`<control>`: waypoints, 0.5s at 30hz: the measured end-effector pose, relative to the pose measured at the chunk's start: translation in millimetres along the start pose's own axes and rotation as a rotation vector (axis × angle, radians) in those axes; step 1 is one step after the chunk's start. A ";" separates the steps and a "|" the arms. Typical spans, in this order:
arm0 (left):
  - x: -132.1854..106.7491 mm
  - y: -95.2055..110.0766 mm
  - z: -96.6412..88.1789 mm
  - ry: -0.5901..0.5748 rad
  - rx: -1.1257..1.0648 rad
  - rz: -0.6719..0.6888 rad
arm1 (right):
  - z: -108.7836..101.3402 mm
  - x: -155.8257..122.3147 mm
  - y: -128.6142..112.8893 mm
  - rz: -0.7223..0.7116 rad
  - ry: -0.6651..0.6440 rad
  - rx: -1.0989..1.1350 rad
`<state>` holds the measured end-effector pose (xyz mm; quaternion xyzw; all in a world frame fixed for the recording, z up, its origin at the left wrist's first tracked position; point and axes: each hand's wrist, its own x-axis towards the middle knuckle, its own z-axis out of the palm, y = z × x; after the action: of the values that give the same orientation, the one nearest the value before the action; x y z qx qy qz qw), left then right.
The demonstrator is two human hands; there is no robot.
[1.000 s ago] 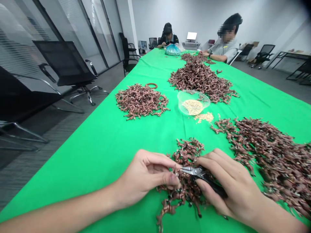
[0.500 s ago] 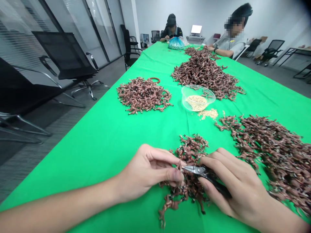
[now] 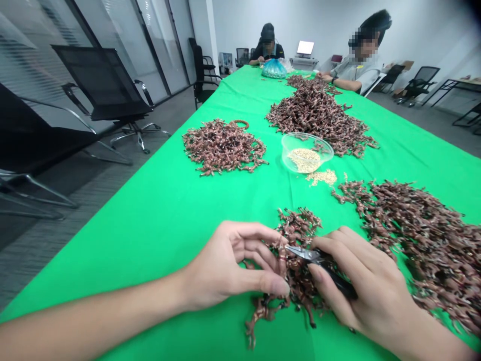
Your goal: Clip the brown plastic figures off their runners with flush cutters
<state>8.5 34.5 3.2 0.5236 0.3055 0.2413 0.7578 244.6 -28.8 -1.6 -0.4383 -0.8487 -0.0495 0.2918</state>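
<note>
Find a small brown figure (image 3: 282,258) at the fingertips of the left hand (image 3: 240,271), above a loose heap of similar figures (image 3: 298,225) on the green cloth (image 3: 169,225). See the left grip as narrow and light: forefinger above, thumb below, other fingers curled behind. Note the right hand (image 3: 361,286) wrapped around the black handles of a pair of pliers (image 3: 315,256) — pointed metal tips directed at the upper end of the figure, close by the left forefinger. Cannot tell from this view whether touching or just short of contact.

Likely to handle as very light, judging by the slender build. Probably stiff in the body, like moulded plastic, though impossible to confirm by look alone. Glossy in places, so perhaps a little slippery under a dry fingertip. Best treated as fragile at the thin limbs: liable to bend or snap under a hard squeeze or twist. Better taken by the thicker trunk — pinched across the middle, leaving the limbs free and keeping fingertips back from the metal. Also apt to snag among crossed limbs in the heap; best lifted singly.
</note>
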 end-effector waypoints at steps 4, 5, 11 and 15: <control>0.7 -0.3 0.5 -0.008 0.027 0.009 | 0.7 0.0 -2.1 0.004 0.004 0.012; 0.8 -0.2 0.4 -0.005 0.038 0.011 | 1.1 -0.2 -2.7 0.003 0.002 0.012; 0.4 -0.4 -0.3 0.033 0.081 0.029 | 2.8 -0.5 -4.0 0.007 0.015 0.005; 0.9 -1.2 -0.4 0.055 0.101 0.121 | -0.3 0.2 -2.7 0.026 0.061 0.015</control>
<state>8.9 35.0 1.8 0.5718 0.3056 0.2853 0.7058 242.5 -30.4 -0.7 -0.4455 -0.8339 -0.0526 0.3216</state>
